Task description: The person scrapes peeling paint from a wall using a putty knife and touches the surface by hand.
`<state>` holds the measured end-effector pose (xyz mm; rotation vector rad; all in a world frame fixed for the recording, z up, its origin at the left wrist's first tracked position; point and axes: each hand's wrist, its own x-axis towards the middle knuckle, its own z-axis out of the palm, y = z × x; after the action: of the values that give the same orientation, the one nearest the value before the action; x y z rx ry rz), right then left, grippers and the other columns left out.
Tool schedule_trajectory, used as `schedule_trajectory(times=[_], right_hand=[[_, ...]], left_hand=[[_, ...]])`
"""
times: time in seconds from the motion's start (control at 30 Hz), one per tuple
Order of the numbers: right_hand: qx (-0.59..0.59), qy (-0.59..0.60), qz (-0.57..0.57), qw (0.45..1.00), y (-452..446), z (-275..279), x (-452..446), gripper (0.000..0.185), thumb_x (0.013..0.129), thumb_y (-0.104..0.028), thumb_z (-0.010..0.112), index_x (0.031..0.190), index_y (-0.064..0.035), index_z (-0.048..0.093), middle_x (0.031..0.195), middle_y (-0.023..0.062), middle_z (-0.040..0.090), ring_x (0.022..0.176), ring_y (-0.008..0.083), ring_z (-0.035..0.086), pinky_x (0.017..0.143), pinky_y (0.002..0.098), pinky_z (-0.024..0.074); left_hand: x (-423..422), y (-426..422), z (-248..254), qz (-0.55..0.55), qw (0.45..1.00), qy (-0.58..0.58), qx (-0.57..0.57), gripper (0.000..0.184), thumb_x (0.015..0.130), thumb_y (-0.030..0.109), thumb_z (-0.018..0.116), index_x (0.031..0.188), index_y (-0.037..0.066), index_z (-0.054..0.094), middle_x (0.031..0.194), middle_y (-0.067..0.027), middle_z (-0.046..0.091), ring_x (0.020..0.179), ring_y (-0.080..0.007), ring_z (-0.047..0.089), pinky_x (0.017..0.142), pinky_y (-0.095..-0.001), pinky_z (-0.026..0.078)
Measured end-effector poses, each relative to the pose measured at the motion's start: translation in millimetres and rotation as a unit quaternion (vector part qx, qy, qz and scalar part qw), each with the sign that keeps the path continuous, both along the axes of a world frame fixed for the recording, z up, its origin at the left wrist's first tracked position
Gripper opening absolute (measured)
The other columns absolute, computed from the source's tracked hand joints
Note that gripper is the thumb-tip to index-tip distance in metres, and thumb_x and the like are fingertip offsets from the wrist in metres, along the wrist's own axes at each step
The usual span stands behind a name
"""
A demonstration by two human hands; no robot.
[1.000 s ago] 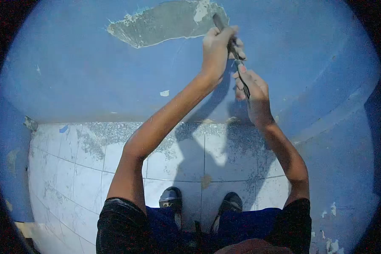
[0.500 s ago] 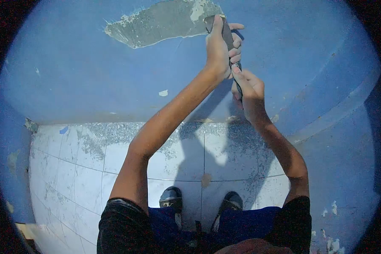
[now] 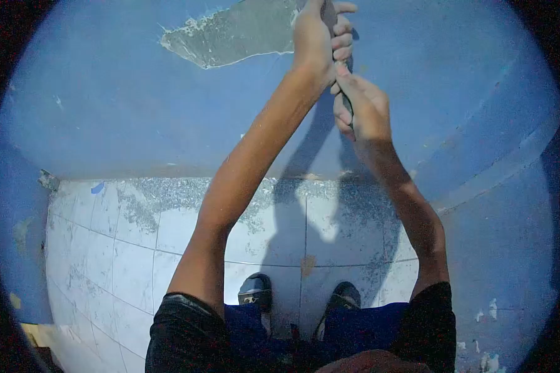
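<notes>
A blue wall [image 3: 137, 112] fills the upper part of my view, with a bare grey patch [image 3: 236, 37] in it whose top is cut off by the upper edge. Below the patch, a tiled floor [image 3: 130, 261] meets the wall along a band of grey crumbs and dust. Far down to the left of the patch, something pale yellow [image 3: 34, 334] fades into the dark rim, and I can't make out what it is. A blue flake [image 3: 98, 188] lies on the tiles, below and left of the patch. Straight below the patch is my left shoe [image 3: 255, 292].

My left hand [image 3: 315, 42] covers the patch's right end, its fingers curled tightly round a flat dark tool [image 3: 329, 18] and one finger sticking out to the right. The tool stands at the patch's right side; its upper end is out of sight, so I can't tell whether it touches the wall. Below and right of the patch, my right hand [image 3: 368, 112] is closed on the tool's lower part, mostly hidden by my fingers. Farther below is my right shoe [image 3: 344, 295], partly covered by my trousers [image 3: 367, 323].
</notes>
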<state>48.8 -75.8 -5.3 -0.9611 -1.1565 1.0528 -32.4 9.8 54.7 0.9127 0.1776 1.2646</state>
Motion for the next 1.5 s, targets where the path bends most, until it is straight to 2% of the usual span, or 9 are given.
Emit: schedule_trajectory(times=[0.27,0.5,0.8,0.9,1.0,1.2,1.3,1.4,1.5], right_hand=[[-0.018,-0.009,0.017,1.0,-13,-37,16,0.037,0.097,-0.037,0.043,0.079,-0.0062,0.051,0.048,-0.0045,0.037,0.034,0.006,0.028,0.032,0.0221,0.0209],[-0.043,-0.015,0.012,0.999,-20,-32,24,0.038,0.097,-0.037,0.043,0.078,-0.0065,0.052,0.049,-0.0047,0.034,0.035,0.006,0.027,0.032,0.0223,0.0201],[-0.039,-0.022,0.008,0.999,-17,-26,32,0.038,0.094,-0.038,0.052,0.072,-0.0066,0.052,0.05,-0.0047,0.04,0.039,0.0042,0.034,0.035,0.0216,0.0223],[-0.041,-0.043,0.002,0.998,-18,-11,30,0.039,0.093,-0.038,0.053,0.07,-0.0073,0.051,0.05,-0.0048,0.04,0.038,0.0041,0.033,0.035,0.0217,0.0219],[-0.067,-0.04,0.01,0.997,-21,-3,26,0.04,0.093,-0.039,0.053,0.069,-0.0078,0.051,0.049,-0.0048,0.04,0.036,0.0041,0.032,0.034,0.0219,0.0213],[-0.045,-0.071,0.011,0.996,-27,6,36,0.04,0.093,-0.039,0.054,0.069,-0.0073,0.052,0.048,-0.0044,0.04,0.035,0.0044,0.032,0.033,0.0222,0.0218],[-0.053,-0.064,0.01,0.996,-23,-2,40,0.039,0.093,-0.038,0.054,0.069,-0.0068,0.052,0.048,-0.0043,0.041,0.035,0.0046,0.032,0.033,0.0225,0.0222],[-0.038,-0.056,0.014,0.998,-18,-14,37,0.039,0.094,-0.038,0.052,0.071,-0.0067,0.052,0.048,-0.0044,0.041,0.034,0.0047,0.031,0.033,0.0226,0.022],[-0.027,-0.054,0.027,0.998,-18,-24,41,0.039,0.095,-0.038,0.05,0.072,-0.0067,0.052,0.048,-0.0046,0.04,0.033,0.0047,0.029,0.032,0.0222,0.0218]], left_hand=[[15,-8,-48,0.04,0.995,0.086,0.033,0.062,0.095,0.055,0.033,0.096,-0.001,0.058,0.055,-0.0007,0.043,0.04,-0.0098,0.038,0.036,-0.0239,0.033],[24,-4,-58,0.055,0.992,0.103,0.044,0.066,0.094,0.055,0.032,0.094,-0.005,0.06,0.054,-0.0017,0.046,0.042,-0.0114,0.044,0.039,-0.0269,0.041],[32,-11,-45,0.141,0.985,0.099,-0.001,0.067,0.093,0.053,0.034,0.066,-0.005,0.056,0.047,-0.0055,0.043,0.034,-0.0156,0.038,0.032,-0.0306,0.036],[30,-7,-35,0.143,0.989,0.049,0.007,0.067,0.093,0.054,0.034,0.068,-0.005,0.056,0.047,-0.0047,0.041,0.034,-0.0152,0.037,0.033,-0.0302,0.036],[25,-13,-25,0.12,0.988,0.099,-0.022,0.054,0.095,0.051,0.035,0.085,0.001,0.054,0.049,0.0009,0.037,0.036,-0.0107,0.035,0.032,-0.0234,0.029],[32,-16,-21,0.098,0.993,0.039,-0.045,0.055,0.095,0.051,0.035,0.077,0.003,0.054,0.046,0.0,0.037,0.035,-0.0132,0.036,0.032,-0.0264,0.032],[36,-12,-32,0.116,0.993,0.019,-0.011,0.067,0.093,0.055,0.033,0.071,-0.004,0.055,0.047,-0.0041,0.04,0.035,-0.0147,0.037,0.034,-0.0302,0.037],[32,-13,-39,0.108,0.993,0.051,-0.01,0.062,0.094,0.053,0.033,0.081,-0.003,0.055,0.05,-0.0027,0.039,0.037,-0.0138,0.038,0.034,-0.0279,0.037],[34,-11,-47,0.1,0.993,0.056,-0.002,0.061,0.094,0.053,0.032,0.08,-0.002,0.055,0.05,-0.0028,0.04,0.037,-0.0138,0.038,0.034,-0.0278,0.037]])
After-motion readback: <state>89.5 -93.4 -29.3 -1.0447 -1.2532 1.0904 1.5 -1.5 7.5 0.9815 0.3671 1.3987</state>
